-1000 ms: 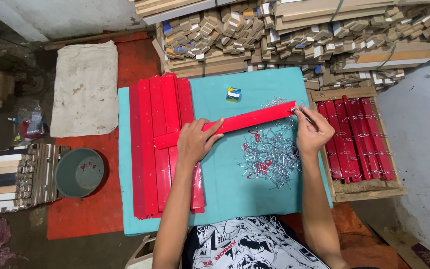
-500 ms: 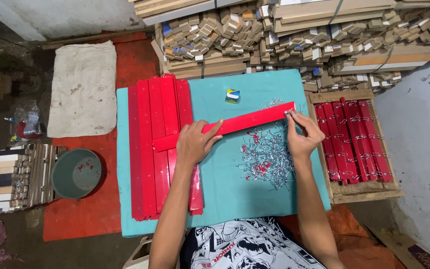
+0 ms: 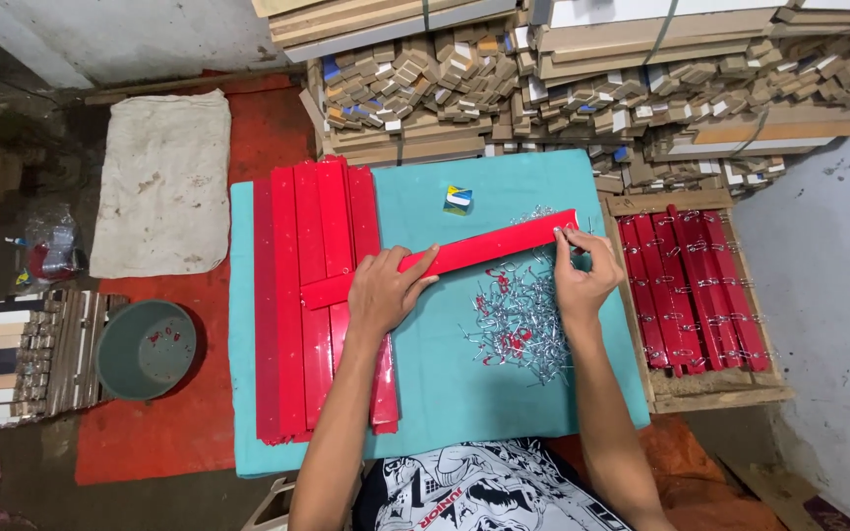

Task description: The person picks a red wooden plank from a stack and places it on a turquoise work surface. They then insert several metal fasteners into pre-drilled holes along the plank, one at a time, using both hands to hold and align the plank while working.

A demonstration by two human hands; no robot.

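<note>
A long red strip (image 3: 464, 258) lies slantwise across the middle of the teal-covered bench (image 3: 543, 413), its long axis running from lower left, where it crosses the stack of red strips (image 3: 312, 295), up to the right toward the bench's far right corner. The left hand (image 3: 383, 290) lies flat on the strip a little left of its middle, palm down and fingers spread along it, pressing rather than closed around it. The right hand (image 3: 582, 275) is at the strip's right end, fingertips pinched at the end edge; whether they hold a small metal clip or only the strip cannot be told. So each hand has one part of the strip: the left is nearer the low, stack-side end, the right nearer the raised end by the right edge of the bench. Just near side of the strip, between the two forearms, a scatter of small silver metal clips (image 3: 518, 320) lies within close reach of the right hand. Beyond the right edge a wooden tray (image 3: 710, 398) holds more red strips with clips on them. A small blue and yellow block (image 3: 457, 198) sits toward the far edge, apart from the strip. Open teal cloth remains along the near edge and at the far side; a grey bowl (image 3: 145, 349) sits on the floor to the left.
</note>
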